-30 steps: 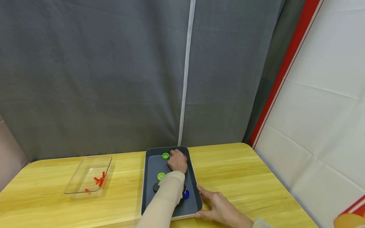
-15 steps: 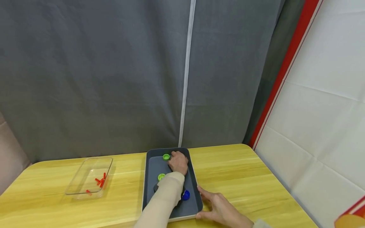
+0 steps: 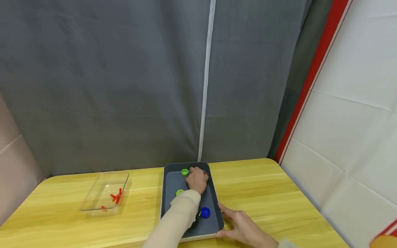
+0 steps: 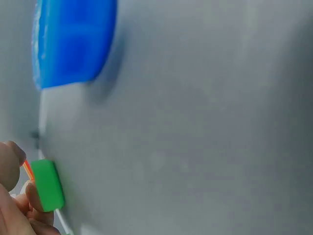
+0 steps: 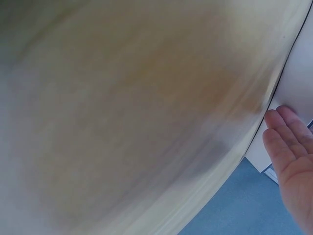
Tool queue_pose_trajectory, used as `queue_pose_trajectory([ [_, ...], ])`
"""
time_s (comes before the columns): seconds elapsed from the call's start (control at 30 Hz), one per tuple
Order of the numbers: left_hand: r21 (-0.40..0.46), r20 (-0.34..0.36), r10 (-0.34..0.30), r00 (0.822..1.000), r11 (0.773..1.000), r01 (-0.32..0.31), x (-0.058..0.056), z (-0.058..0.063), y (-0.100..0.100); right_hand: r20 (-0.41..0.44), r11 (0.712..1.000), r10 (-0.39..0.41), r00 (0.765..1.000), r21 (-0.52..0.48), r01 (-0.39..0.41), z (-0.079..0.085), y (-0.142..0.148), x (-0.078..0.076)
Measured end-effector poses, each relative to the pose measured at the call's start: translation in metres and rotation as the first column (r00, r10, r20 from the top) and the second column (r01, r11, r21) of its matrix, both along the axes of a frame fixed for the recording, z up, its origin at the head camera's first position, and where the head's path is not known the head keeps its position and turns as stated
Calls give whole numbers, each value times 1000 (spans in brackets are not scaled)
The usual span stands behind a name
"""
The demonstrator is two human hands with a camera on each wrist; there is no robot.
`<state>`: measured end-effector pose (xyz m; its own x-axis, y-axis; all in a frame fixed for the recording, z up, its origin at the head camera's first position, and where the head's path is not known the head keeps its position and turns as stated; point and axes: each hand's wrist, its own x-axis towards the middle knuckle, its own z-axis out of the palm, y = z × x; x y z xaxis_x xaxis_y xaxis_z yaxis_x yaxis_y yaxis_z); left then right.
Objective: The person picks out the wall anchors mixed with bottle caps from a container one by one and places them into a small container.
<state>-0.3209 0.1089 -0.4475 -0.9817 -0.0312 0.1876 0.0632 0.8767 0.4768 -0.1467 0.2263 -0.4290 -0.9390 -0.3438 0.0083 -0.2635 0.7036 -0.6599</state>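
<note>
In the head view my left hand (image 3: 197, 179) reaches palm-down into the far right part of a dark grey tray (image 3: 212, 220). A green bottle cap (image 3: 184, 172) lies just left of its fingers. In the left wrist view the thumb and a finger pinch a slim red stick (image 4: 29, 169), right beside a green cap (image 4: 48, 185). A blue cap (image 4: 76, 39) looms large there, near the camera. My right hand (image 3: 240, 225) touches the tray's near right corner with thumb and forefinger spread; in the right wrist view its fingers (image 5: 279, 142) lie straight.
To the left, a clear rectangular box (image 3: 93, 209) holds several red sticks (image 3: 117, 197). Inside the tray, another green cap (image 3: 180, 192) sits beside the left forearm, and the blue cap (image 3: 205, 212) lies near the right wall. A grey curtain (image 3: 124, 86) hangs behind the wooden table (image 3: 263, 186).
The head view has shifted, so everything sits slightly farther right. The left forearm now covers a dark round thing in the tray, while more of the blue cap shows. Both hands keep their places.
</note>
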Motion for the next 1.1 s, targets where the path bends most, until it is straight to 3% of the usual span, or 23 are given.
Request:
queue_pose_trajectory([
  [0.57, 94, -48, -98, 994, 990, 102, -3, 34, -17, -28, 1000, 17, 999, -19, -17, -6, 7, -16],
  [0.83, 157, -103, -150, 983, 974, 165, -6, 49, -39, -11, 1000, 3, 1000, -8, -3, -8, 8, -22],
  [1.1, 206, -110, -163, 980, 961, 183, -9, 60, -63, -7, 1000, -5, 1000, 7, 5, -8, 11, -26],
])
